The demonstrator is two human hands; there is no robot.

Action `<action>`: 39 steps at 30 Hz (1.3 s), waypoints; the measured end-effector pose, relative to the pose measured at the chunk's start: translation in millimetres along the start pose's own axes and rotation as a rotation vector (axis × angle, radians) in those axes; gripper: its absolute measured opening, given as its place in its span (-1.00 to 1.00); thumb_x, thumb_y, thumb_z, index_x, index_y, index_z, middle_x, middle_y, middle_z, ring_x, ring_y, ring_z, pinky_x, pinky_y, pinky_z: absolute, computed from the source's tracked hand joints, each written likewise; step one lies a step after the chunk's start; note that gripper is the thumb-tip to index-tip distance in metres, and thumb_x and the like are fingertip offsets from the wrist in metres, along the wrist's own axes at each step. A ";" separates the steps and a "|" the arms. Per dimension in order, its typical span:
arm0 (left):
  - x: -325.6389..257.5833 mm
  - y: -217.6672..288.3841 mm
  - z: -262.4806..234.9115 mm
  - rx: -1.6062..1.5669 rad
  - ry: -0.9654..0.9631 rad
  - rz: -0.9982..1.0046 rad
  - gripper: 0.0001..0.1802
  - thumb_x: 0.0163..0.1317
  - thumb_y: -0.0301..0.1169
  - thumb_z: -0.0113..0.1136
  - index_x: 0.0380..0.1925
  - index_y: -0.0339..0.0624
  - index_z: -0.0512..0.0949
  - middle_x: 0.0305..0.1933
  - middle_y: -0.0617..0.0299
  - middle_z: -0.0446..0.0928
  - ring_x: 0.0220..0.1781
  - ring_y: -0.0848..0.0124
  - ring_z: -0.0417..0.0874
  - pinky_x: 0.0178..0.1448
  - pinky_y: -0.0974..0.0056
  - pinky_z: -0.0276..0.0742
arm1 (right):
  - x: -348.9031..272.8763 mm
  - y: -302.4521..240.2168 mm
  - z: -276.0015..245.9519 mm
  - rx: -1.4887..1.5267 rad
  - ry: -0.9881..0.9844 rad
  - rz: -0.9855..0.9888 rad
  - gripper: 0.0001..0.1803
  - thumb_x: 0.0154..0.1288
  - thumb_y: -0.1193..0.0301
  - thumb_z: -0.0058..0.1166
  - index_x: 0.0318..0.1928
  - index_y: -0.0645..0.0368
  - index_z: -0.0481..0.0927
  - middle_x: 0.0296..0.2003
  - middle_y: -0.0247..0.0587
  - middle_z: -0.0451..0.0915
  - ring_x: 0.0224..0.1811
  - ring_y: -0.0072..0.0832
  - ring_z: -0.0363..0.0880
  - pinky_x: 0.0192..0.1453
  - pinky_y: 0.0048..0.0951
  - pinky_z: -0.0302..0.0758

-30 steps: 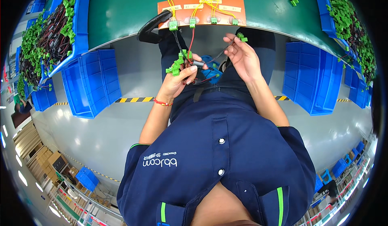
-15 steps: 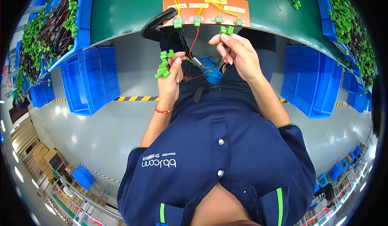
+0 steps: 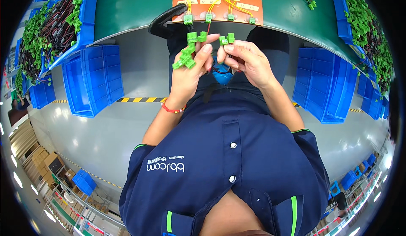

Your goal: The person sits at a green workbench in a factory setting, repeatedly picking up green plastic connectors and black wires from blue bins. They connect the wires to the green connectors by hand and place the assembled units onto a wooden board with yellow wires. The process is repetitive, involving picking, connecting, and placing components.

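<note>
From the head view I see my left hand (image 3: pixel 190 73) has risen toward my right hand (image 3: pixel 247 60), fingers pinching a green connector cluster (image 3: pixel 188 52); the right pinches a green connector (image 3: pixel 227 38). Blue bins (image 3: pixel 86 29) beside the counter (image 3: pixel 139 3) hold connectors.

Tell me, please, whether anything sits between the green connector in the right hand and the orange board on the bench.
Nothing visible: only open air separates the green connector in the right hand from the orange board.
</note>
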State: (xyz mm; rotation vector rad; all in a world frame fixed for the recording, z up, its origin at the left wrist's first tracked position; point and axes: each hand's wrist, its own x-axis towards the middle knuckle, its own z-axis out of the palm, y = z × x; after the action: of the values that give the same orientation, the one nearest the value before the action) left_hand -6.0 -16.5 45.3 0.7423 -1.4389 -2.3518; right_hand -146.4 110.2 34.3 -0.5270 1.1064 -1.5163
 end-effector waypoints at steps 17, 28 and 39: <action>8.8 -4.9 -9.3 -0.224 -0.151 -0.045 -0.75 0.47 -0.34 0.16 -0.02 -0.30 0.59 -0.41 0.39 0.45 -0.56 0.72 0.17 -0.50 0.52 0.04 | -5.5 -6.9 13.1 -0.002 -0.020 0.072 -0.66 0.55 0.22 -0.01 -0.24 0.21 0.68 -0.57 -0.48 0.43 -0.52 -0.76 0.26 -0.43 -0.65 0.16; 9.5 -12.3 -4.1 -0.509 -0.267 -0.138 -0.78 0.51 -0.35 0.09 -0.06 -0.30 0.52 -0.42 0.37 0.40 -0.60 0.71 0.13 -0.50 0.52 0.05 | -8.2 2.2 4.5 0.083 -0.026 0.042 -0.76 0.49 0.32 0.06 -0.28 0.20 0.65 -0.56 -0.49 0.45 -0.52 -0.78 0.28 -0.41 -0.65 0.19; 6.3 -11.6 -1.9 -0.404 -0.221 -0.076 -0.75 0.52 -0.29 0.10 -0.06 -0.28 0.51 -0.43 0.39 0.40 -0.57 0.72 0.15 -0.50 0.51 0.04 | -14.2 5.7 20.6 0.142 0.066 0.028 -0.75 0.50 0.31 0.07 -0.29 0.20 0.67 -0.60 -0.50 0.43 -0.54 -0.77 0.27 -0.43 -0.66 0.15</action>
State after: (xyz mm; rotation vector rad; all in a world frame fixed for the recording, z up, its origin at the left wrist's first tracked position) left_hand -9.8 -15.6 32.6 0.4467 -0.9663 -2.7310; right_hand -122.9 116.6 42.2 -0.3655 1.0429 -1.5837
